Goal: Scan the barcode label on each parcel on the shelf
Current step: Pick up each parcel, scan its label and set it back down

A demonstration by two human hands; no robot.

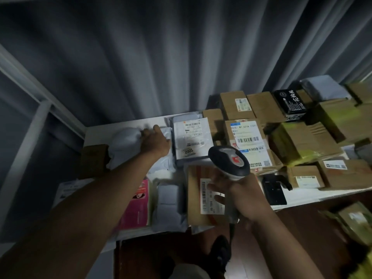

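My right hand [239,190] grips a grey and white barcode scanner [229,161], its head over a brown box with a white barcode label [207,195] at the shelf's front. My left hand [156,142] reaches to the back left and rests on a white soft parcel [124,146], fingers curled over its top. Next to it lies a grey mailer with a label marked 2005 [191,137]. A carton with barcode labels [248,137] stands just beyond the scanner.
The white shelf [302,198] holds several brown cartons [302,143] on the right, a black box [289,103], a black item [273,190], a pink parcel [138,206] and a grey mailer [169,204] in front. Grey curtain [161,57] behind. White frame post [32,133] at left.
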